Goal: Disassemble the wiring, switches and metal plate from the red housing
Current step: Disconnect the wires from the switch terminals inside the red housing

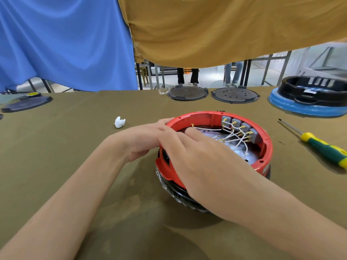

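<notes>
An olive-brown cloth (93, 147) covers the table, and above its far edge hang a blue sheet (62, 40) and a mustard sheet (216, 29); below them show metal table legs, a pale floor and the legs of people standing. Along the far edge lie two dark round plates (187, 93) side by side, a black housing on a blue base (308, 107) at far right, and a dark lid (26, 103) at far left. A crumpled white wad (119, 122) lies left of centre, and a screwdriver (319, 145) with a green-and-yellow handle lies at right, its tip pointing away and left. The red housing (262, 160) sits near the middle of the table, round, with its open side up, resting on a black ring. A row of grey switches (238, 126) stands against its far-right inner wall, white wires (231, 136) running from them across the metal plate (249, 154) on the floor inside. The left hand (142, 139) grips the housing's left rim, fingers curled over it. The right hand (199, 156) reaches into the housing from the near side, fingers close together and bent down onto the interior; whether they pinch anything cannot be told.
</notes>
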The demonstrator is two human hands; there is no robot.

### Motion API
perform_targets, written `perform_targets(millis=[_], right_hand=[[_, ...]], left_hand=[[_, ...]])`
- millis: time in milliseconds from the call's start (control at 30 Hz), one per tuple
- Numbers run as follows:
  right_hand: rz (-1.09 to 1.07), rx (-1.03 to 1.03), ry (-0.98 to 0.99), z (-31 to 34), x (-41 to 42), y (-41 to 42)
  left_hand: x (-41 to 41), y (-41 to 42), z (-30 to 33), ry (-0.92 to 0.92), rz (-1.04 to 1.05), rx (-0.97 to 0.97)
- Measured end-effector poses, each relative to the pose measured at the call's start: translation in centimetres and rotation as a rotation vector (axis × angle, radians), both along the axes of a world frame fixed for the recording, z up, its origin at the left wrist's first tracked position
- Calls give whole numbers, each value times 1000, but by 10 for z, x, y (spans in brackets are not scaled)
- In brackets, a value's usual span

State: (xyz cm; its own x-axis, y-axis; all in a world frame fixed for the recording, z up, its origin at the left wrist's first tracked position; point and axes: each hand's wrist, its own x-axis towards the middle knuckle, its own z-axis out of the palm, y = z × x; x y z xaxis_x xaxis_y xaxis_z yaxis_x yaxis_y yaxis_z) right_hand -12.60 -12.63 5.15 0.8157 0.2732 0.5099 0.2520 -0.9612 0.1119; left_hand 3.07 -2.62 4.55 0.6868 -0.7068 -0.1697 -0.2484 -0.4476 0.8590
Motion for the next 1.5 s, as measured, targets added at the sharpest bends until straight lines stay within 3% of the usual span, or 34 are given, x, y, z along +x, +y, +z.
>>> perform_targets(millis=[267, 400, 500, 567, 667, 733, 833, 1033, 1300, 1500], right_hand=[[28, 3, -24, -1, -1, -6], [86, 133, -13, -3, 1, -14], [153, 492, 85, 8, 2, -40], [167, 778, 11, 16, 4, -64], [79, 981, -16, 20, 11, -89], [30, 946, 89, 16, 16, -95], [-19, 710, 244, 12, 28, -92], [-4, 414, 404, 5, 53, -77], [-41, 461, 327, 0, 53, -89], [-19, 662, 269, 3, 48, -96]], left_hand=[[-7, -1, 4, -26, 2, 15], [-11, 2, 5, 14, -69, -6], [-10, 6, 3, -5, -133, 13], [-10, 8, 3, -9, -146, 42], [-8, 9, 3, -2, -141, 47], [-5, 7, 2, 1, -149, 50], [-5, 7, 2, -11, -160, 44], [-6, 7, 3, -20, -153, 48], [-2, 4, 0, -14, -110, 7], [-7, 3, -1, -33, -82, -21]])
